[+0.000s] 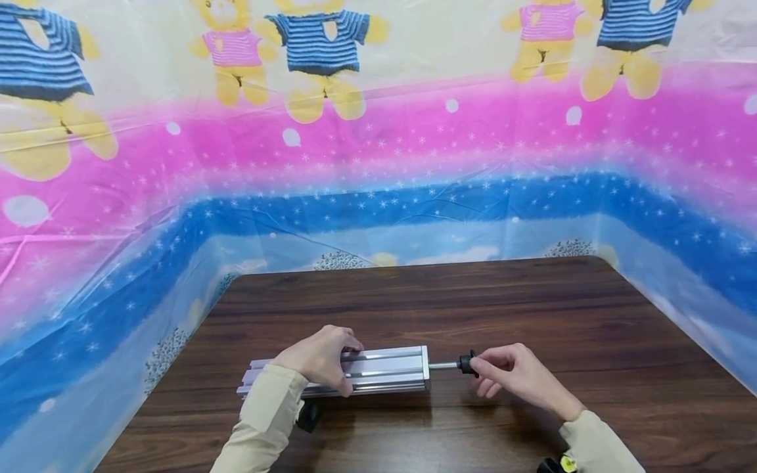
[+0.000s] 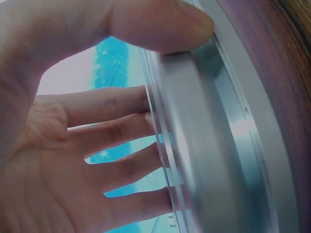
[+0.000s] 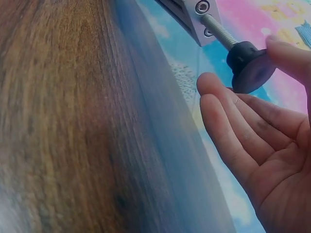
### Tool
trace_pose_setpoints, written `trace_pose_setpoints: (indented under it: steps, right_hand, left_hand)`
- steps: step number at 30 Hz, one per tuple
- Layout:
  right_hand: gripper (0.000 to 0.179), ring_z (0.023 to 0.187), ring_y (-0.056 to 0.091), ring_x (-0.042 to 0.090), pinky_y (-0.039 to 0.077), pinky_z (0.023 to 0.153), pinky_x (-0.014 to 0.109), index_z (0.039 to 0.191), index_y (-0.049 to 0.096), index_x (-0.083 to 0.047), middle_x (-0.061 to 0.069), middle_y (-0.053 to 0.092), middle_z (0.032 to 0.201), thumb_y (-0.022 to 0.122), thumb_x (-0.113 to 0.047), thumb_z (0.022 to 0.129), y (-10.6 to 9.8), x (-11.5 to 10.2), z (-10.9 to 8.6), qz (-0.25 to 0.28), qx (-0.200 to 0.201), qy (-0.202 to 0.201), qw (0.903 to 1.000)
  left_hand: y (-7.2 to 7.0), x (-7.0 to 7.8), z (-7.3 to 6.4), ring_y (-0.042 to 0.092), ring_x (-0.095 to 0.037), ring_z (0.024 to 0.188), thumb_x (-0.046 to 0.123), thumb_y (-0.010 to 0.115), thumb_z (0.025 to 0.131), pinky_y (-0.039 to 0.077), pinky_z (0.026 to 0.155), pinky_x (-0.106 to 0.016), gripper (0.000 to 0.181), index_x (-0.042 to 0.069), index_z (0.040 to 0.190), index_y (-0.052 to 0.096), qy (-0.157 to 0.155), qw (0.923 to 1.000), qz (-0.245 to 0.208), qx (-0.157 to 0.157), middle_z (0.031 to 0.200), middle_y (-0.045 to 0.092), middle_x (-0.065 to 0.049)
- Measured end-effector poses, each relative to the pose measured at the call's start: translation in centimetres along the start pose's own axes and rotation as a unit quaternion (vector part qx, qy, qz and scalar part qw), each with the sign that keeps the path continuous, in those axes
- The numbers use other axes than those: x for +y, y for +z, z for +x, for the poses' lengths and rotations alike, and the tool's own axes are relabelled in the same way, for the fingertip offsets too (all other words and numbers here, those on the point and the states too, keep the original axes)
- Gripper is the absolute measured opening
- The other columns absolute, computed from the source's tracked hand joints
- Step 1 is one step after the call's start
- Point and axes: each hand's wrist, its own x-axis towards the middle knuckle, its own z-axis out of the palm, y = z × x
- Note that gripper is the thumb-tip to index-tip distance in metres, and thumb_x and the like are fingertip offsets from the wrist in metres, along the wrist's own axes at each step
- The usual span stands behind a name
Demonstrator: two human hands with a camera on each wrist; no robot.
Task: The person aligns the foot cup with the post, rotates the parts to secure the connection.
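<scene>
A silver aluminium extrusion (image 1: 387, 371) with grooves along it lies across the wooden table. My left hand (image 1: 319, 358) grips it, thumb on the near side and fingers (image 2: 121, 165) on the far side. From the extrusion's right end a threaded rod (image 3: 218, 30) sticks out of an end plate (image 3: 194, 24) that has bolt heads in it. On the rod's outer end sits a black levelling foot (image 3: 252, 72) with a round flared base. My right hand (image 1: 523, 378) pinches the rim of this foot between thumb and fingers.
The dark wooden table (image 1: 414, 302) has a far edge and sloping side edges in view. A printed curtain (image 1: 378, 184) with bears and snowflakes hangs around it. Black wrist camera mounts (image 1: 307, 416) hang under both sleeves.
</scene>
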Motion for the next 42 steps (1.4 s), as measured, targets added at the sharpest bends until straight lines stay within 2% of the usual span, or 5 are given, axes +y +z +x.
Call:
trace_pose_setpoints:
  steps: [6,10,17,24,42]
  right_hand:
    - [0.046,0.072,0.075,0.027,0.061,0.067,0.041,0.104,0.071,0.009,0.022,0.075,0.089,0.046,-0.029,0.109,0.21,-0.05,0.05,-0.004,0.003,0.027,0.9996]
    - [0.04,0.08,0.076,0.022,0.061,0.072,0.036,0.114,0.068,0.007,0.019,0.075,0.096,0.053,-0.029,0.106,0.26,-0.3,-0.22,-0.026,0.016,0.025,0.9992]
    - [0.058,0.106,0.072,0.015,0.058,0.089,0.032,0.141,0.055,-0.009,0.022,0.063,0.134,0.078,-0.012,0.088,0.25,-0.56,-0.55,-0.025,0.045,-0.066,0.9965]
    - [0.049,0.1,0.074,0.018,0.059,0.082,0.03,0.131,0.063,-0.011,0.012,0.075,0.114,0.079,-0.008,0.086,0.08,-0.52,-0.42,-0.042,0.051,-0.097,0.9931]
    - [0.035,0.077,0.076,0.026,0.061,0.07,0.041,0.115,0.069,0.009,0.022,0.075,0.093,0.054,-0.021,0.105,0.26,-0.72,-0.08,0.0,-0.008,-0.006,1.0]
  left_hand:
    - [0.07,0.01,-0.04,0.053,-0.013,0.082,0.013,0.087,0.059,0.047,0.072,-0.029,0.055,0.003,0.111,0.075,-0.004,1.0,-0.003,0.0,0.1,0.066,-0.002]
    - [0.13,-0.05,0.0,0.053,-0.013,0.082,0.013,0.086,0.06,0.047,0.072,-0.03,0.054,0.004,0.112,0.075,-0.01,1.0,-0.002,-0.002,0.101,0.065,-0.001]
    - [0.11,-0.16,0.06,0.052,-0.014,0.082,0.014,0.085,0.06,0.047,0.072,-0.03,0.052,0.005,0.111,0.075,-0.009,1.0,0.0,-0.002,0.1,0.065,-0.001]
    - [0.14,-0.1,0.13,0.053,-0.014,0.083,0.015,0.085,0.06,0.048,0.073,-0.031,0.052,0.005,0.11,0.075,-0.01,1.0,0.003,0.0,0.1,0.065,0.0]
    - [0.17,-0.05,-0.33,0.054,-0.013,0.082,0.013,0.087,0.06,0.048,0.073,-0.03,0.055,0.002,0.112,0.075,-0.014,0.9999,-0.005,-0.004,0.102,0.066,-0.003]
